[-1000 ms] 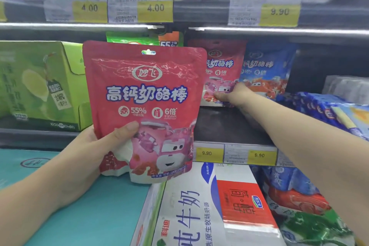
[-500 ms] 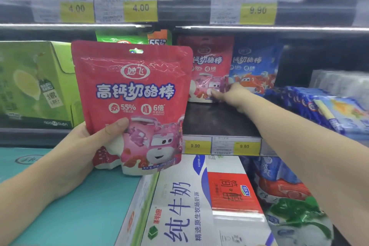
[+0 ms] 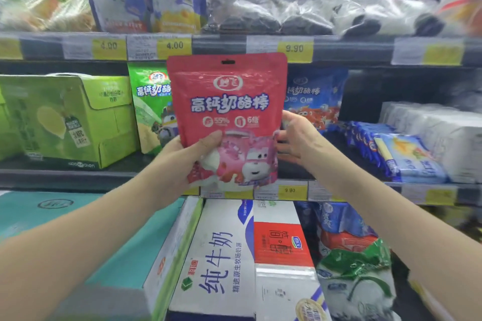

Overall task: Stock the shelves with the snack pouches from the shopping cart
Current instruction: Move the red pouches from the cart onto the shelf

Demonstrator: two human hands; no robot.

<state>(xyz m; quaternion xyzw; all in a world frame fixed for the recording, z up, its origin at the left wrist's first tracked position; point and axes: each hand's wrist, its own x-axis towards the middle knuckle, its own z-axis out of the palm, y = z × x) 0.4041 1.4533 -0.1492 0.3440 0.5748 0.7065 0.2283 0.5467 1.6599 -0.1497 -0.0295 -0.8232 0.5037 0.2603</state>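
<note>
A red snack pouch with white lettering and a pink cartoon plane is held upright in front of the middle shelf. My left hand grips its lower left corner, thumb on the front. My right hand touches its right edge, fingers curled at the pouch's side. Behind it stand a green pouch on the left and a blue pouch on the right. The red pouch that stood on the shelf is hidden behind the held one.
A green carton fills the shelf's left part. Blue packets and white wrapped packs lie to the right. Milk cartons and a teal box sit below. The upper shelf carries bagged goods and price tags.
My right hand drew back from the red pouch on the shelf and came to the held pouch's right edge. The held pouch moved right and up, in front of the shelf's pouches.
</note>
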